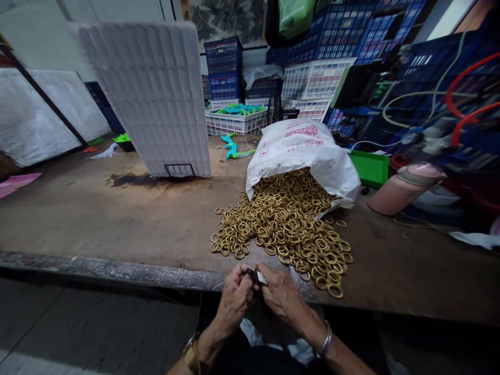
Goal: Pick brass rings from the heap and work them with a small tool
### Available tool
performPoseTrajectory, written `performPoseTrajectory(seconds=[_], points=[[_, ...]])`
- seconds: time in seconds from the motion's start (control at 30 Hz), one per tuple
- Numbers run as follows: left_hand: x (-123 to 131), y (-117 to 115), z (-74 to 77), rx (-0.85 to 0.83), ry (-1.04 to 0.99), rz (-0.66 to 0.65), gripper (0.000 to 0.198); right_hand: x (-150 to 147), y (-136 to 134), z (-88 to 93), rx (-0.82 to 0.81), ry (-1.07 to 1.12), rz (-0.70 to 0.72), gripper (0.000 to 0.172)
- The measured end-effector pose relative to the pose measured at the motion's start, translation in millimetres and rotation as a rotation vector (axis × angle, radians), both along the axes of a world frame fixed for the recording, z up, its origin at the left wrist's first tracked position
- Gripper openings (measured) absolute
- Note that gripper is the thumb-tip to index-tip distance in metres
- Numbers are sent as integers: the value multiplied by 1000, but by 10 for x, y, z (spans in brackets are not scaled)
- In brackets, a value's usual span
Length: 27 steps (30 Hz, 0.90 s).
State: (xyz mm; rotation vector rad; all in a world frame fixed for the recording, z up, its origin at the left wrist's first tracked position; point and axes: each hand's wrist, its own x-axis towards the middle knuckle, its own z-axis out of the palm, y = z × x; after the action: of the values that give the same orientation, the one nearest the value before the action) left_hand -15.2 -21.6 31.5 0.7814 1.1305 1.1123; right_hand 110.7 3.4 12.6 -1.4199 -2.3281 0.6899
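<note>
Both hands are pinched shut on one small piece: left hand on the dark end, right hand around the white end, thumbs close together. Can't tell if it's a blade, a clip or something else, and the fingers hide whether a ring is tucked in there too.

Anyway, the piece is up at the near edge of the table, just in front of the spilled rings, which pour out of the open sack lying on its side.

If I were doing this bit, I'd let one hand just hold firm and have the other do the small moves. Two hands both pushing on something that tiny is how it slips, imo. If that dark end turns out to be sharp, I'd want the left thumb well off the line of push. Resting the wrists on the edge would probably steady things as well, since both look unsupported.

Also, a few rings sit pretty near the front edge by the right hand. I'd nudge those back so a sleeve or elbow doesn't sweep them off.
</note>
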Motion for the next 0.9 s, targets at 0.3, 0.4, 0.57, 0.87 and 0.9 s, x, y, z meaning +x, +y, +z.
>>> performPoseTrajectory(seconds=[0.3,0.4,0.57,0.87,0.9], points=[[-7,-7,-100,34,71,32,32,-44,-14,-36,54,-97,-32,24],[-19,-65,-95,65,71,21,32,9,50,-103,27,-128,-19,20],[-21,-203,-31,54,-107,-109,26,64,234,-81,45,-158,-38,20],[-145,-135,-173,-147,-417,22,27,-335,507,-90,62,-240,-211,13],[-165,-131,-172,-163,-425,39,26,-362,536,-103,63,-266,-227,14]])
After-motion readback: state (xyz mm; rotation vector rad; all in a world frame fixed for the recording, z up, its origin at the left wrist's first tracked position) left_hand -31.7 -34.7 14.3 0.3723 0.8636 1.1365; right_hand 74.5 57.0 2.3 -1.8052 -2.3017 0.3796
